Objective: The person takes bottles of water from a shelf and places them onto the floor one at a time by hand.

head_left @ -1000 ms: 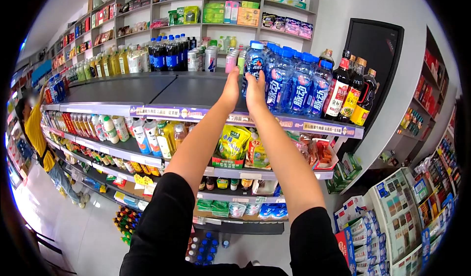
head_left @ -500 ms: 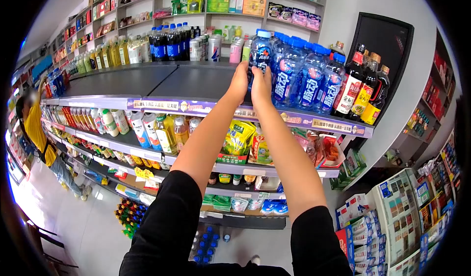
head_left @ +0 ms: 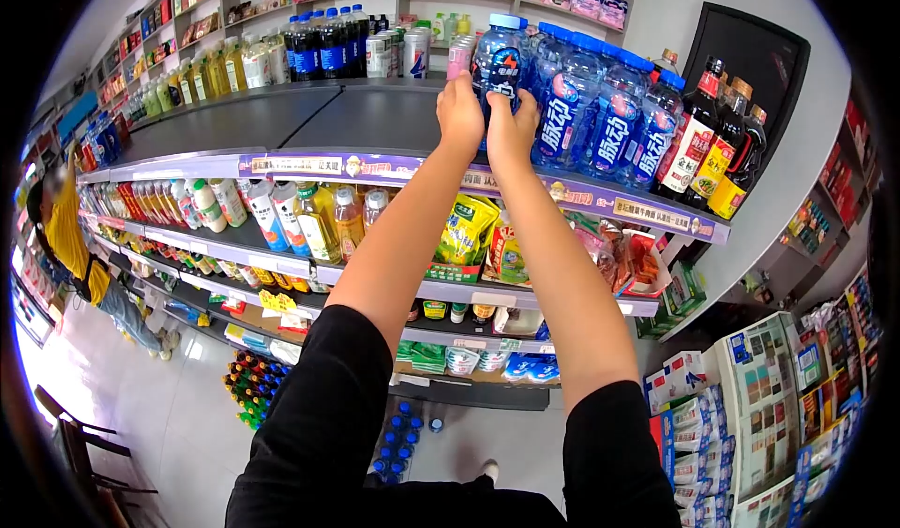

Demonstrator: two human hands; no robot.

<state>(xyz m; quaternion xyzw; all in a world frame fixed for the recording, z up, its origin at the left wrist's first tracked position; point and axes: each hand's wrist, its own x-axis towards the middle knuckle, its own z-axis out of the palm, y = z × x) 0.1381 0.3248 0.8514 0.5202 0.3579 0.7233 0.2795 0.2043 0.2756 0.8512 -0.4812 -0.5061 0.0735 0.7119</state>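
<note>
At the far left we see a person in a yellow shirt (head_left: 67, 237) with one arm raised toward the end of the shelving, and below, near the lower left edge, a dark chair (head_left: 70, 439). Further right, pale-yellow bottles (head_left: 234, 66) line the back of the dark top shelf (head_left: 366, 125), and on the floor below we find a cluster of bottles with red, green and blue caps (head_left: 251, 383). Next along the back come dark bottles with blue caps (head_left: 330, 54), then a group of cans (head_left: 380, 56). On the floor beneath, we make out a pack of blue-capped bottles (head_left: 398, 439).

Then we reach the left hand (head_left: 458, 115), its fingers against the left side of a blue bottle (head_left: 497, 48) with a light-blue cap. This bottle is upright at the front of the top shelf, its lower part hidden from us. The right hand (head_left: 513, 132) meets it from the right, fingers bent; together the hands grasp it between them, though how firmly we cannot tell. Just beside it, to the right, we see more blue bottles (head_left: 614, 125) packed closely, followed by dark sauce bottles (head_left: 696, 143) near the shelf's right end.
</note>
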